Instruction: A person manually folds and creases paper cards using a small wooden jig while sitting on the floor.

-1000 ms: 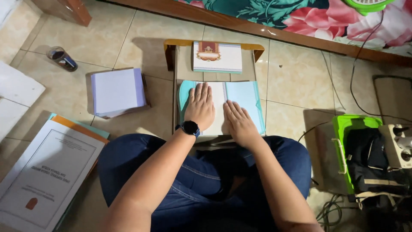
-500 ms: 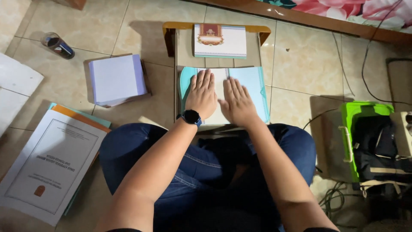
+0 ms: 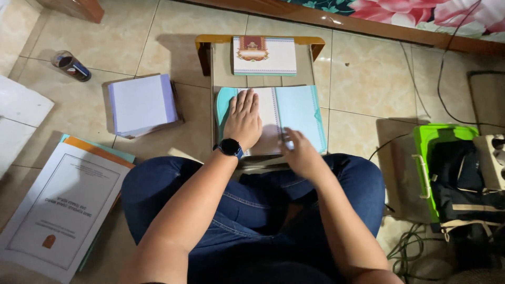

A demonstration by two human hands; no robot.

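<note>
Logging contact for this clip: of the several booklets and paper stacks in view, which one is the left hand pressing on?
The open teal-covered booklet on the small wooden stand; the left hand lies flat on it. The closed white booklet, lilac-edged stack and floor documents lie untouched.

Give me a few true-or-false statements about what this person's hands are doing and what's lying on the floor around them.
1. The left hand lies flat on the open teal booklet. True.
2. The right hand is pressed flat beside the left one. False: it is near the booklet's lower edge, blurred, not lying flat.
3. A stack of white paper sits on the floor to the left of the low desk. True.
4. The green crate stands on the person's left. False: it is on the right.
5. A wristwatch is on the left wrist. True.
</note>
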